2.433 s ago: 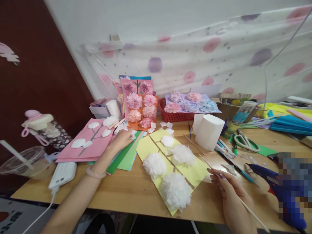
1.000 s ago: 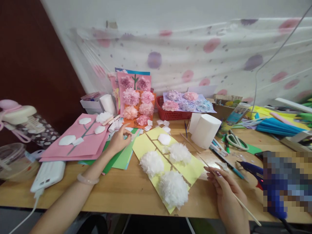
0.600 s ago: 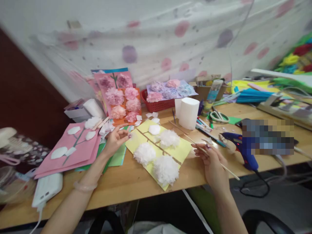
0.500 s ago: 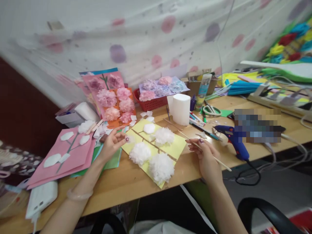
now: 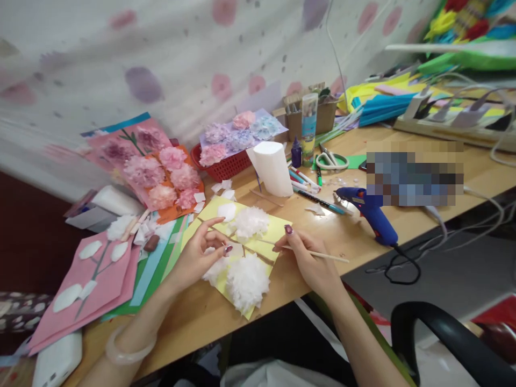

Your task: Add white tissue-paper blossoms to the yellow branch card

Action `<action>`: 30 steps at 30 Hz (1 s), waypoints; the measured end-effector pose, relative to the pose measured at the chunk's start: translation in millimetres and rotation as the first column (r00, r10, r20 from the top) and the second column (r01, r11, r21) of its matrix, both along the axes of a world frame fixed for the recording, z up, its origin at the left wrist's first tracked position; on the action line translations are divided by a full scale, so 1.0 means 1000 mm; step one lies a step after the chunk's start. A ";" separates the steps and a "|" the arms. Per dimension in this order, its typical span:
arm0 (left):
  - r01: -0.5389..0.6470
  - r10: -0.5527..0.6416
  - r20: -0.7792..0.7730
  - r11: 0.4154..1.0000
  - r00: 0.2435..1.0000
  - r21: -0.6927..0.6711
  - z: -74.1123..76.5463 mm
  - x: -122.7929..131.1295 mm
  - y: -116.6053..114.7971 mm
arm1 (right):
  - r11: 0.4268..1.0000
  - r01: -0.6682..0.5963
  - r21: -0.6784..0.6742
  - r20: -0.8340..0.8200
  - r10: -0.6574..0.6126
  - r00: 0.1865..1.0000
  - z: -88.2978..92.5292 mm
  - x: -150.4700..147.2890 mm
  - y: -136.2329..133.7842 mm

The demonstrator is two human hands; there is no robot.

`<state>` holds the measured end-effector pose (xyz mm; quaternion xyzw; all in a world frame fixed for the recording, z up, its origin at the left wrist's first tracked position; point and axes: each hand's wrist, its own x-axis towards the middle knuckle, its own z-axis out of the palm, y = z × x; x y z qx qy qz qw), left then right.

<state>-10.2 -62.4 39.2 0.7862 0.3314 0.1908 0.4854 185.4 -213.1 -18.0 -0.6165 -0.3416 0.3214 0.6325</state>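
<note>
My right hand (image 5: 308, 255) pinches a thin wooden stick (image 5: 328, 256), its tip pointing left over the yellow card (image 5: 274, 232). Fluffy white paper flowers (image 5: 248, 282) and a flat white paper oval (image 5: 227, 212) sit along a brown branch on that card. Over the card's left part, my left hand (image 5: 197, 252) has its fingers curled, with a small white tissue paper piece (image 5: 236, 250) at the thumb and fingertips. This hand partly hides one flower and the card's left side.
A white tissue roll (image 5: 274, 169) stands behind the card. Markers (image 5: 304, 183), scissors (image 5: 331, 160) and a blue glue gun (image 5: 371, 212) lie to the right. Pink cards (image 5: 86, 285) with white petals are at left. A red basket (image 5: 228, 166) and pink flower cards (image 5: 145, 172) stand behind.
My left hand has moved inward over the card with the tissue piece. My right hand has brought the stick's tip left, over the card. The camera view has shifted and tilted.
</note>
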 end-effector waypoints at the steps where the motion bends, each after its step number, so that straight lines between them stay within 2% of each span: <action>1: 0.017 -0.017 -0.018 1.000 1.000 0.008 -0.001 0.003 -0.001 | 1.000 0.009 -0.017 0.045 -0.009 0.999 0.000 0.001 0.000; 4: 0.053 -0.049 -0.074 0.997 0.996 0.061 -0.004 0.013 -0.003 | 0.998 0.057 -0.040 0.113 -0.052 0.992 0.000 0.003 0.000; 7: 0.065 -0.037 -0.157 0.982 0.987 0.178 -0.010 0.024 -0.003 | 0.996 0.080 -0.026 0.115 -0.076 0.990 0.001 0.004 0.001; 12: 0.047 0.037 -0.211 0.924 0.977 0.380 -0.019 0.037 -0.004 | 0.997 0.080 0.002 0.094 -0.080 0.992 0.002 0.003 -0.002; 16: 0.029 0.077 -0.191 0.865 0.979 0.500 -0.022 0.043 -0.004 | 1.000 0.008 0.030 0.019 -0.009 1.000 0.002 0.003 -0.005; 21: 0.010 0.097 -0.176 0.851 0.980 0.525 -0.024 0.046 -0.001 | 0.997 -0.071 -0.019 0.160 0.073 0.984 0.002 0.003 -0.001; 25: 0.034 0.068 -0.173 0.847 0.983 0.530 -0.024 0.046 -0.001 | 0.990 -0.122 -0.069 0.241 0.135 0.961 0.006 0.003 0.001; 30: 0.123 0.003 -0.195 0.766 0.981 0.631 -0.025 0.033 0.004 | 0.991 -0.101 -0.087 0.267 0.121 0.956 0.007 0.003 0.001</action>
